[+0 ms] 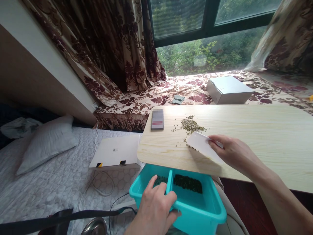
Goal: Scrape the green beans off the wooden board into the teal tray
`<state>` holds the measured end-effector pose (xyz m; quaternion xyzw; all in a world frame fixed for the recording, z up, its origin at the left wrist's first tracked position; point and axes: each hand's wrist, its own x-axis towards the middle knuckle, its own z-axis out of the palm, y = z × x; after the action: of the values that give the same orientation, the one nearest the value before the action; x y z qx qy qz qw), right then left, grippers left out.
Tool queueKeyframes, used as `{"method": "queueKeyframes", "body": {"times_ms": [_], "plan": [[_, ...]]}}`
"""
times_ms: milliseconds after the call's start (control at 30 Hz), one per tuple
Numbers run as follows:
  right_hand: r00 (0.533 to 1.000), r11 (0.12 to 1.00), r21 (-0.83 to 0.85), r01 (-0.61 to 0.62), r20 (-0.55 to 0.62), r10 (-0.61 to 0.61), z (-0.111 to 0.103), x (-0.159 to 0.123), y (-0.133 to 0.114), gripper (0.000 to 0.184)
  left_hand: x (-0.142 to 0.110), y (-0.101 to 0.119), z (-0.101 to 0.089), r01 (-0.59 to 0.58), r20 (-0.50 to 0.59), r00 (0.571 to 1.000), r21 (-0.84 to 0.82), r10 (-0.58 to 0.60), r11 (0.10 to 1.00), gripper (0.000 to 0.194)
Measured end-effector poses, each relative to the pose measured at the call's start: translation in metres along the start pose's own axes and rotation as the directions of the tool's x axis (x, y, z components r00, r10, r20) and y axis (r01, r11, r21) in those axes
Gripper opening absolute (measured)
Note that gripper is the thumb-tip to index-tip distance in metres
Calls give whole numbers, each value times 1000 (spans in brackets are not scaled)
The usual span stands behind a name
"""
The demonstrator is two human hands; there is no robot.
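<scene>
My right hand [223,147] pinches a thin white flat sheet with a rounded corner [199,143], tilted with its lower edge on the wooden tabletop [264,137]. Small greenish beans [190,125] lie in a loose pile beyond the sheet, and some line its near edge. Under the table's front edge is a turquoise two-compartment bin [195,209]. Curled over its near rim by the divider, my left hand [157,202] grips the bin. Some small beans show in the left compartment, partly hidden by that hand. A dark green heap [187,183] lies in the right one.
A small blurred packet [157,119] lies at the table's left end. One white box [117,150] rests on the bed [61,182]; another box [230,88] stands on the window ledge near a folded cloth [178,99]. Cables and a dark strap [73,217] run at lower left.
</scene>
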<state>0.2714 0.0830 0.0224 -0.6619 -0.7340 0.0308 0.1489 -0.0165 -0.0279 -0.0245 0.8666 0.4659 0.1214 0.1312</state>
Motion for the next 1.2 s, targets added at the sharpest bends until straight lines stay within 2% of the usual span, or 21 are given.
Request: {"method": "queueKeyframes", "body": {"times_ms": [167,400,633,733,833,933,1100,1200], "plan": [[997,996,42,82,-7,-81,-1,-6,-6,32,6,4,-2,-15,6,1000,27,14,1000,37],[999,999,-37,-9,-38,8,-9,-17,4,36,12,11,-7,-32,42,999,58,30,998,39],[999,1000,12,25,-24,-25,-7,-25,10,33,14,12,-7,-38,49,998,50,36,998,38],[999,1000,-18,-15,-36,14,-7,-26,11,34,15,13,-9,-37,51,998,56,34,998,38],[999,999,-14,-44,6,44,-8,-26,9,35,15,13,-9,-39,48,998,55,36,998,38],[999,999,33,-24,39,23,-9,-29,8,34,14,13,-8,-39,43,998,43,38,998,38],[1000,1000,10,-25,5,25,-12,-34,12,32,13,13,-7,-28,24,999,13,28,1000,39],[999,999,32,-10,32,9,-13,-37,14,30,13,13,-6,-25,20,999,0,25,1000,38]]}}
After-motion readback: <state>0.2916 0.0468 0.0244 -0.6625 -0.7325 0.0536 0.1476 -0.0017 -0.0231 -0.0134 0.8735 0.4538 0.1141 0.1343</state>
